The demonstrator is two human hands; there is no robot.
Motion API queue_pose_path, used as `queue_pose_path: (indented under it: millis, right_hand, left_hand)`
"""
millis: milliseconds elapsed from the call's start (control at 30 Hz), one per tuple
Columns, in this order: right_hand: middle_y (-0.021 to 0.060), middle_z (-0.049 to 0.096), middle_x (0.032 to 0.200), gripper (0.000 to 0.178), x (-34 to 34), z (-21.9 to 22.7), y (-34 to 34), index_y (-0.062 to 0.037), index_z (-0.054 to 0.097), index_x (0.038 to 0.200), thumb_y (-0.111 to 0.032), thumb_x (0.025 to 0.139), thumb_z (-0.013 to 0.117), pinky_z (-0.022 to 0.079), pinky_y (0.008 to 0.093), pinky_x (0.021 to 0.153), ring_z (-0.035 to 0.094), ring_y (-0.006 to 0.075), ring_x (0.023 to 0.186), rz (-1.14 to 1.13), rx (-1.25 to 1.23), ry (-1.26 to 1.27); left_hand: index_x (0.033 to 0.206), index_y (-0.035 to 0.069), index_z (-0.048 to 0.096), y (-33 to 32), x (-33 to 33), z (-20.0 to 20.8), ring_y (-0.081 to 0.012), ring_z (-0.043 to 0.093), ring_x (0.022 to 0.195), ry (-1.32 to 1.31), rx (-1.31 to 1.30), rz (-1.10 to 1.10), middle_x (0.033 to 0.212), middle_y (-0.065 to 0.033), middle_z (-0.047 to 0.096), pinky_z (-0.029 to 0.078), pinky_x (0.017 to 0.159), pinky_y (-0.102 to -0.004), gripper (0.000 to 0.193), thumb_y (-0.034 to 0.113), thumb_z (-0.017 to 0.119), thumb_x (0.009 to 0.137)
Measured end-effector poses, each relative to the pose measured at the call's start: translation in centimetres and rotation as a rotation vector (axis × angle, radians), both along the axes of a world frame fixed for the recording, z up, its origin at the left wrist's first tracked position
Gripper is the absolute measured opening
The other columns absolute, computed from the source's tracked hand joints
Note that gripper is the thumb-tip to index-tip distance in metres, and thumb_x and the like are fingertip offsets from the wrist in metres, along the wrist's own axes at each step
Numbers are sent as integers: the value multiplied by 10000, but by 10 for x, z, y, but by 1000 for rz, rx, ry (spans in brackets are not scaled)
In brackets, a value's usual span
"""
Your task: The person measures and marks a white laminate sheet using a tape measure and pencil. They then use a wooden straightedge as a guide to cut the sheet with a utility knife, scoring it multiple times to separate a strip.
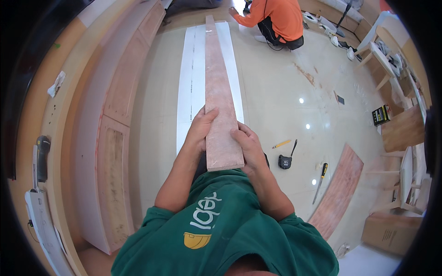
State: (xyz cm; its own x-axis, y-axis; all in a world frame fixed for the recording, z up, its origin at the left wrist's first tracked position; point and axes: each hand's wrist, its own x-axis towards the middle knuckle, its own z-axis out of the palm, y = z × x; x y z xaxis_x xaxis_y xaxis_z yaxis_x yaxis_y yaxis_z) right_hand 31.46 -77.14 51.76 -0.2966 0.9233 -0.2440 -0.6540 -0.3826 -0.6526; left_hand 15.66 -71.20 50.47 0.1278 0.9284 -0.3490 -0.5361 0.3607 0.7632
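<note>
Pinkish-brown wood makes up the long, flat board [220, 87] that the person is gripping with both hands. The left hand [199, 129] holds the left edge, with its thumb lying on top of the board. The right hand [249, 143] holds the right edge the same way, thumb on top. The other fingers curl around the sides and go partly under, so I cannot see all of them. The near end of the board is just in front of the green shirt [216, 209]. The rest points away over a long white sheet [191, 87] on the shiny floor [276, 101]. I cannot tell if the far end touches anything. To the right of the hands lie a thin yellow tool [281, 144], a black tape measure [285, 162] and a screwdriver [324, 171]. Near the screwdriver is another pinkish board [341, 188]. On the left stands a long wooden cabinet [103, 99] with door panels. Far ahead, a person in an orange top [283, 20] is crouching low beside the white sheet.
</note>
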Motion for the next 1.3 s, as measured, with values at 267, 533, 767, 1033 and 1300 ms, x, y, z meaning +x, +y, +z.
queue_pose_path:
  millis: [267, 533, 767, 1033, 1300]
  right_hand:
    - [199, 569, 1345, 559, 18, 12, 3, 101, 355, 1473, -151, 1014, 551, 537, 367, 988, 636, 242, 1166, -59, 51, 54]
    - [203, 555, 1389, 510, 6, 57, 18, 69, 375, 1477, -155, 1038, 505, 528, 370, 1026, 621, 246, 1206, -63, 67, 274]
    - [184, 589, 1334, 460, 6, 64, 26, 46, 430, 1444, -114, 1025, 530, 553, 377, 992, 642, 251, 1167, -98, 31, 345]
    - [137, 526, 1366, 638, 0, 77, 35, 60, 317, 1507, -193, 992, 598, 463, 387, 1043, 536, 205, 1267, -88, 118, 295]
    - [167, 523, 1355, 569, 12, 68, 39, 59, 343, 1482, -158, 1002, 558, 491, 387, 1015, 577, 233, 1201, -121, 109, 360]
  left_hand:
    - [1463, 0, 381, 0, 19, 19, -255, 625, 1135, -396, 69, -86, 1285, -178, 589, 552, 947, -427, 611, 456, 462, 1063]
    - [1423, 37, 434, 10, 39, 63, -291, 654, 1085, -287, 202, -48, 1167, -191, 613, 591, 909, -445, 651, 565, 292, 1071]
    - [1429, 5, 425, 16, 39, 70, -328, 644, 1117, -354, 227, -34, 1212, -238, 606, 553, 966, -472, 599, 478, 318, 1077]
    - [1391, 4, 468, 17, 23, 61, -291, 644, 1144, -432, 359, -42, 1276, -176, 604, 546, 985, -438, 495, 367, 322, 1087]
    - [1423, 39, 449, 18, 38, 69, -272, 616, 1196, -470, 220, -23, 1304, -151, 597, 524, 1020, -425, 522, 432, 367, 1089]
